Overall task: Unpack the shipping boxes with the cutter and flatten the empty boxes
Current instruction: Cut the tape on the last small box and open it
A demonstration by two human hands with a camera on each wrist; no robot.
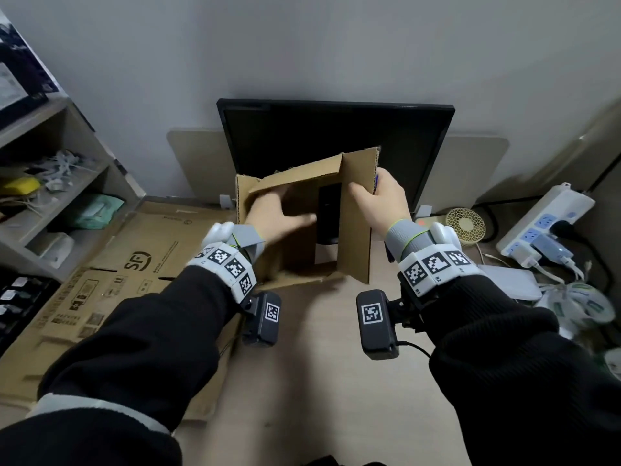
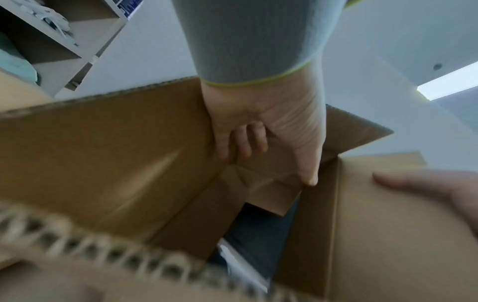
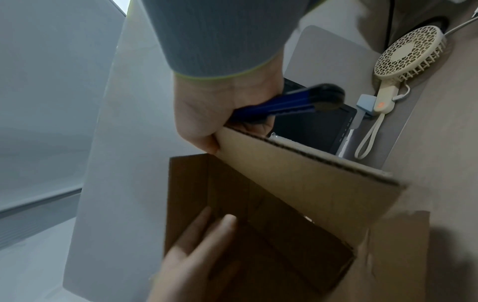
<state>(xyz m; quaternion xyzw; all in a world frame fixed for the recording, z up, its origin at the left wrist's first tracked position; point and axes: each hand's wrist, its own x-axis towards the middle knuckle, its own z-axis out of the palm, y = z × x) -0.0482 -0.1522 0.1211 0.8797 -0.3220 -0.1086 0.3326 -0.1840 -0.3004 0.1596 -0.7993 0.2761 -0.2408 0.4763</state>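
Note:
I hold a small brown cardboard box (image 1: 356,213) up in front of the monitor; both its ends are open and I see through it. My left hand (image 1: 282,216) reaches inside, straight fingers pressing on an inner wall (image 2: 116,153). My right hand (image 1: 379,200) pinches the box's right panel (image 3: 297,173), thumb inside. That same hand (image 3: 207,106) grips the blue cutter (image 3: 297,102) in its palm; only a blue sliver of the cutter (image 1: 376,183) shows in the head view. The blade is not visible.
A black monitor (image 1: 336,136) stands close behind the box. Flattened printed cardboard (image 1: 117,280) lies on the desk (image 1: 319,364) at the left, beside a shelf (image 1: 50,163). A small fan (image 1: 465,225), a power strip (image 1: 544,223) and cables sit at the right.

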